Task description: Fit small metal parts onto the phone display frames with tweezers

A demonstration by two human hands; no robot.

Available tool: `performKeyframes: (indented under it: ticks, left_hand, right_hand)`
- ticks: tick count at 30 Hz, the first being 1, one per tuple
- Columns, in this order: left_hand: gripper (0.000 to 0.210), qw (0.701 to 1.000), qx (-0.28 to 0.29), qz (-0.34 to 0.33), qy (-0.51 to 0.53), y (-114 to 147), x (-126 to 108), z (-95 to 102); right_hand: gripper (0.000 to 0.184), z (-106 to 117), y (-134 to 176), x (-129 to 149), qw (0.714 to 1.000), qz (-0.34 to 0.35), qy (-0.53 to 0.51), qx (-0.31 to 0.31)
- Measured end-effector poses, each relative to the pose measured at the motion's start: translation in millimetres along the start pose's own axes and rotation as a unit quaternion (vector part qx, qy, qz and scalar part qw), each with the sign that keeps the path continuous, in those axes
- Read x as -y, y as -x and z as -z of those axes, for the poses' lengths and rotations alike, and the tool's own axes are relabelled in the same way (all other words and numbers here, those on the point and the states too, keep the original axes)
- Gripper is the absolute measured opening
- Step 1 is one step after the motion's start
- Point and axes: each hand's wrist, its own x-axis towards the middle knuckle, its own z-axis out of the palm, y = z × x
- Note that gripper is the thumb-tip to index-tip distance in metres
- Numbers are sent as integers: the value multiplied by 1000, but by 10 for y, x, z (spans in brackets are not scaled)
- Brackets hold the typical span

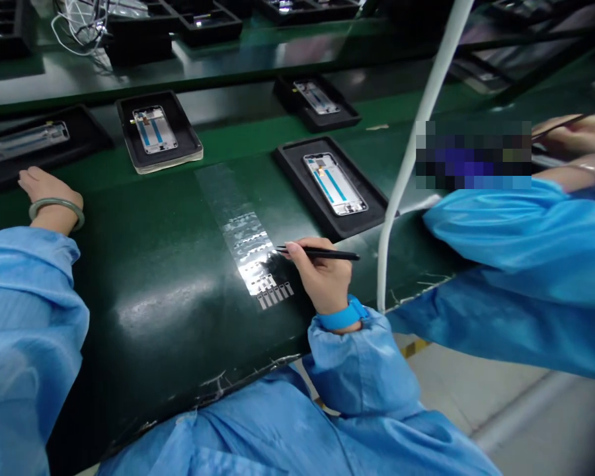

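My right hand point(327, 277) is closed around black tweezers point(334, 254). Their tips are over the right edge of a clear film strip point(242, 241) that lies flat on the green mat. Rows of small pale tabs point(275, 295) sit at the strip's near end. At the far left, my left hand point(54, 195) has its fingers bent over the near edge of a black tray point(86, 135); its fingertips are hidden. In that tray lies a phone frame point(27, 142), slightly blurred. Another phone frame point(334, 185) with blue strips rests in a black tray point(292, 155) beyond my right hand.
Two more trays with phone frames, a left one point(186, 142) and a right one point(344, 120), stand farther back. A white pole point(416, 145) rises right of my hand. Beside it is a co-worker's blue sleeve point(515, 231). Dark boxes point(139, 39) and white cables point(79, 33) occupy the rear shelf.
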Motion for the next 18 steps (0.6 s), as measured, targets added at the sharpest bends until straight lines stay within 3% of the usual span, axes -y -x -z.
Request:
performKeyframes:
  ticks: [3,5,7,11,15,18]
  left_hand:
    - [107,988,-141,65,-23,-42,-199,-35]
    - [101,982,-180,43,-20,-82,-411,-47]
    - [85,985,-172,-5,-5,-148,-643,-50]
    - [57,993,-114,-9,-28,-292,-967,6]
    - [49,992,-108,-40,-50,-303,-1029,218]
    - [43,991,-100,-38,-85,-164,-1023,420]
  right_hand:
    - [12,1,0,-7,1000,-7,-3,6]
    - [12,1,1,-13,1000,-11,-4,7]
    - [13,2,-2,-14,1000,-14,-9,8]
    - [14,9,-11,15,999,-27,-24,5]
    - [21,13,-28,56,990,-106,-94,2]
    - [28,15,-59,79,971,-179,-156,-4]
